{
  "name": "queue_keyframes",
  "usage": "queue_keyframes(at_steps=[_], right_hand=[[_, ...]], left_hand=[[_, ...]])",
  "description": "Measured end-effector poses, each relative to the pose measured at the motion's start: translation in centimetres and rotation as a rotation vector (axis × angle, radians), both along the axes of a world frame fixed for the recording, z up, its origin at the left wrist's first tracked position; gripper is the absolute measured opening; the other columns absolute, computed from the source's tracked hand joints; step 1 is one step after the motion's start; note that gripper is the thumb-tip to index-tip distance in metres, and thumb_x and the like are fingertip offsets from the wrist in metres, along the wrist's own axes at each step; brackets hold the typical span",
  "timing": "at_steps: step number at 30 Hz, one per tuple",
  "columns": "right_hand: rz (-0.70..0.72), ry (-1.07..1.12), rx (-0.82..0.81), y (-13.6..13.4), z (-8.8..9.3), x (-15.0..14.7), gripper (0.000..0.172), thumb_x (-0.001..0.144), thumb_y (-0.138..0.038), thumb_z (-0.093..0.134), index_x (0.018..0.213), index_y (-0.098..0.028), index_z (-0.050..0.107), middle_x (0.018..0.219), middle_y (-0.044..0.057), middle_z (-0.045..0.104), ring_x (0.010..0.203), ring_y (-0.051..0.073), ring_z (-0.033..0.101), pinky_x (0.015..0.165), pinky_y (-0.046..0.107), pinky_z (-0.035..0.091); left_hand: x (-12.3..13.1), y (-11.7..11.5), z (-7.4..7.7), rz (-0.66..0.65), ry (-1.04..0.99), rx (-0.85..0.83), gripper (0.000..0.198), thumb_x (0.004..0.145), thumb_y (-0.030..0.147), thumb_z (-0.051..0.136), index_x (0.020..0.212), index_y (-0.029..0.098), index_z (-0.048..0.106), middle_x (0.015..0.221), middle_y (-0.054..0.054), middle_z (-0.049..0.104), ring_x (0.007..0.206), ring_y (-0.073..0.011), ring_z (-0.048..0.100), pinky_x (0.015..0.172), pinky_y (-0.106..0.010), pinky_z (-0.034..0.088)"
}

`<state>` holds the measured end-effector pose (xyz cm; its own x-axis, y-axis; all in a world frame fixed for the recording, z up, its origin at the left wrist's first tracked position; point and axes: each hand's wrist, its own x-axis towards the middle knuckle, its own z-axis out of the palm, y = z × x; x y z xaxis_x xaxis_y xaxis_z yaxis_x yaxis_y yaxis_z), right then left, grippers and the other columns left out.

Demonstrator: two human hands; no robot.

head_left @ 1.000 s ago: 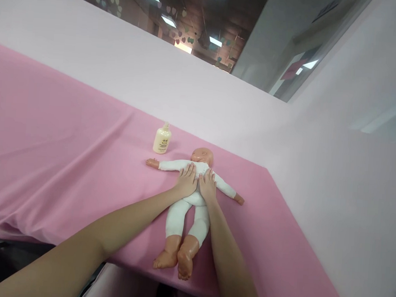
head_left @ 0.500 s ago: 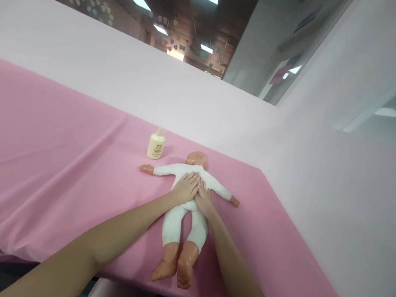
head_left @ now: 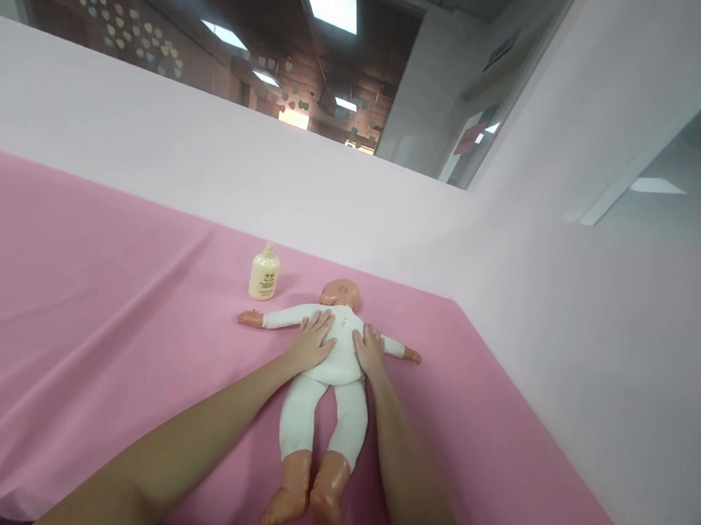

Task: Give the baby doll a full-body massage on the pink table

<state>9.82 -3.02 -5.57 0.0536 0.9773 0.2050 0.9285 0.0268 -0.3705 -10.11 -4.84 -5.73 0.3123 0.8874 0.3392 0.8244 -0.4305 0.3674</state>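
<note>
A baby doll (head_left: 343,350) with a white cloth body lies on the pink cover, its head away from me and its feet towards me. Its arms are stretched out to both sides. My left hand (head_left: 313,342) rests flat on the left side of the doll's torso, fingers extended towards its shoulder. On the torso's right side lies my right hand (head_left: 369,350), with the thumb apart from the fingers. Between the two hands the middle of the white torso shows. Neither hand grips anything.
A cream-coloured bottle (head_left: 264,274) with a dark print stands beyond the doll's left-hand arm. The pink cover (head_left: 112,318) has folds on the left. White walls (head_left: 214,149) border the surface at the back and right, with a window (head_left: 269,49) above.
My hands have moved apart from the middle of the doll's chest to its two sides. The view has shifted slightly, so the window and bottle sit lower and further left.
</note>
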Motion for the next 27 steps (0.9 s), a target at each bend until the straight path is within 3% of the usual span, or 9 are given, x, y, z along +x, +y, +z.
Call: queue_keyframes(at_steps=[4, 8, 12, 16, 19, 23, 27], right_hand=[[-0.105, 0.036, 0.016, -0.9, 0.0, 1.3, 0.067, 0.106, -0.046, 0.027, 0.159, -0.007, 0.041, 0.165, 0.019, 0.040, 0.160, 0.034, 0.022, 0.128, 0.059, 0.014], [-0.171, 0.012, 0.121, -1.4, 0.2, 3.0, 0.061, 0.104, -0.036, 0.030, 0.154, -0.006, 0.048, 0.160, 0.021, 0.046, 0.157, 0.037, 0.028, 0.127, 0.062, 0.014], [-0.169, 0.023, 0.152, -1.4, 0.2, 3.9, 0.055, 0.104, -0.032, 0.029, 0.145, -0.009, 0.058, 0.152, 0.020, 0.056, 0.153, 0.035, 0.035, 0.126, 0.059, 0.016], [0.001, 0.090, 0.148, -1.0, 0.0, 3.0, 0.052, 0.105, -0.037, 0.030, 0.141, -0.018, 0.062, 0.147, 0.013, 0.063, 0.145, 0.029, 0.046, 0.128, 0.058, 0.014], [0.119, 0.197, 0.117, -0.7, 0.0, 2.2, 0.056, 0.106, -0.042, 0.027, 0.151, -0.021, 0.053, 0.153, 0.011, 0.057, 0.147, 0.025, 0.046, 0.129, 0.056, 0.016], [0.260, 0.325, 0.022, -1.0, 0.4, 1.4, 0.068, 0.105, -0.055, 0.033, 0.164, -0.022, 0.033, 0.170, 0.009, 0.033, 0.160, 0.023, 0.026, 0.131, 0.050, 0.016], [0.447, 0.334, -0.014, -1.9, 1.3, 0.4, 0.069, 0.103, -0.064, 0.038, 0.161, -0.028, 0.040, 0.175, 0.004, 0.019, 0.164, 0.025, 0.008, 0.131, 0.050, 0.016]], left_hand=[[-2.0, 1.1, -0.5, 0.183, -0.046, -0.083, 0.065, 0.106, 0.041, 0.027, 0.161, 0.010, 0.036, 0.169, -0.016, 0.034, 0.158, -0.0300, 0.029, 0.127, -0.049, 0.027], [-4.0, 1.6, -0.5, 0.355, -0.030, -0.059, 0.063, 0.105, 0.041, 0.025, 0.156, 0.008, 0.044, 0.166, -0.017, 0.040, 0.157, -0.0374, 0.029, 0.126, -0.062, 0.020], [-5.3, 1.9, -0.2, 0.417, 0.012, 0.029, 0.056, 0.104, 0.040, 0.027, 0.136, 0.011, 0.062, 0.146, -0.019, 0.062, 0.144, -0.0374, 0.046, 0.124, -0.060, 0.024], [-5.1, 1.9, 0.0, 0.373, 0.037, 0.070, 0.050, 0.103, 0.043, 0.029, 0.113, 0.015, 0.070, 0.121, -0.018, 0.074, 0.125, -0.0350, 0.061, 0.120, -0.057, 0.031], [-4.7, 1.8, 0.1, 0.325, -0.004, 0.073, 0.047, 0.103, 0.044, 0.031, 0.114, 0.017, 0.068, 0.118, -0.017, 0.075, 0.123, -0.0339, 0.063, 0.119, -0.056, 0.033], [-4.2, 1.4, -0.1, 0.143, -0.039, 0.123, 0.052, 0.104, 0.042, 0.035, 0.143, 0.014, 0.054, 0.145, -0.017, 0.063, 0.138, -0.0311, 0.055, 0.123, -0.055, 0.031], [-3.5, 1.0, -0.2, -0.075, 0.036, 0.145, 0.057, 0.106, 0.039, 0.034, 0.158, 0.016, 0.042, 0.169, -0.014, 0.035, 0.159, -0.0275, 0.028, 0.128, -0.051, 0.023]])
